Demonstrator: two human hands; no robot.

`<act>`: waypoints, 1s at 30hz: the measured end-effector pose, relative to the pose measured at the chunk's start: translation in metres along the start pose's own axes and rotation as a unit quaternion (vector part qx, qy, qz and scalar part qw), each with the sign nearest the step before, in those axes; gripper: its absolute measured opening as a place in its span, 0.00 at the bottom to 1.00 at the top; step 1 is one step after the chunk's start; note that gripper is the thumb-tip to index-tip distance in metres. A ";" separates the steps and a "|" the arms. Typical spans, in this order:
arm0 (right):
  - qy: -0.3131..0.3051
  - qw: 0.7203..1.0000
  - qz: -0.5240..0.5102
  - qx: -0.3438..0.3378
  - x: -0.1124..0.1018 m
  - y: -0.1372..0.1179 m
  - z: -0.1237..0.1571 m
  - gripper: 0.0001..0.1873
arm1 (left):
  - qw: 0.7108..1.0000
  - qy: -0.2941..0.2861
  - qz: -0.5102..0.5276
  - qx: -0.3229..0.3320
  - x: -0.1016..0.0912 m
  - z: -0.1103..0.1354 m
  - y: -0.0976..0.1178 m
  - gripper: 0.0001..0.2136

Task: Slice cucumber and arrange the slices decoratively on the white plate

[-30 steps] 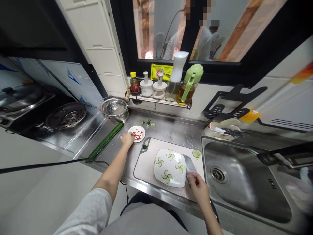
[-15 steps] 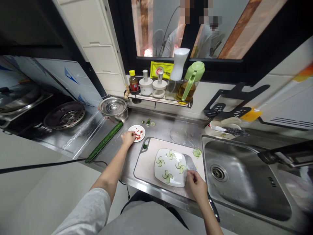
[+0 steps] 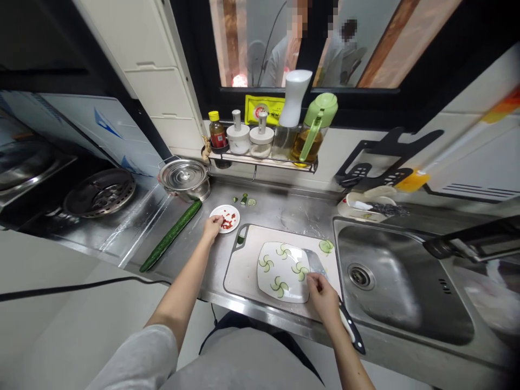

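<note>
My left hand reaches over the left rim of a small round white plate that holds several red chopped pieces. Its thumb and finger are pinched together, and what they hold, if anything, is too small to make out. At the right edge of a square white plate, my right hand has its fingertips pressed together; anything in them is hidden. Several pinwheels of curved cucumber slices lie on that plate. Under it is a cutting board, with a knife partly behind the plate and right hand.
A whole cucumber lies left of my left arm. Cucumber scraps sit behind the small plate, and cucumber slices on the board's right corner. A lidded steel pot, a seasoning rack and a sink surround the counter.
My right hand has shifted slightly up along the square plate's right edge, close to a pinwheel. My left hand stays at the small plate, its fingers drawn back slightly. The view has tilted a little.
</note>
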State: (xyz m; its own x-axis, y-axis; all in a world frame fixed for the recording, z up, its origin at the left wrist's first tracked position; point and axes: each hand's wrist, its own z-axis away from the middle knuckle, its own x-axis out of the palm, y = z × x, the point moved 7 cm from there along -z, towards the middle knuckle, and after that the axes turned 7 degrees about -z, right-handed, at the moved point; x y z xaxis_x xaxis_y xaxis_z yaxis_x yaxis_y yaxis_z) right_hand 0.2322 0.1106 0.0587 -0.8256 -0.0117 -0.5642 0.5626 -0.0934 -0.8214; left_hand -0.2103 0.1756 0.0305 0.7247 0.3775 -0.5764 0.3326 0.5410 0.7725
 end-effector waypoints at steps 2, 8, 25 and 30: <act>-0.010 1.000 -0.009 -0.012 0.005 -0.007 -0.001 0.26 | 0.999 -0.023 0.029 0.004 0.006 0.009 0.005 0.16; -0.037 0.995 -0.003 -0.090 0.013 -0.062 -0.020 0.18 | 0.984 -0.141 0.101 0.027 0.033 0.050 0.027 0.22; -0.153 0.933 0.090 -0.312 0.035 -0.146 -0.049 0.08 | 0.934 -0.281 0.094 0.198 0.105 0.145 0.107 0.15; -0.164 0.929 0.101 -0.316 0.033 -0.140 -0.051 0.06 | 0.926 -0.299 0.083 0.214 0.113 0.150 0.110 0.15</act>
State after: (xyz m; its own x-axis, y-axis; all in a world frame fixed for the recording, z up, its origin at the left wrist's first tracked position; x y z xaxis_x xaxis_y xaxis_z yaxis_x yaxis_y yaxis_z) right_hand 0.1284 0.1741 0.1507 -0.6104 -0.2779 -0.7417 0.5356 0.5451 -0.6451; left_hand -0.0009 0.1649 0.0902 0.9492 -0.1239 -0.2893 0.3035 0.1171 0.9456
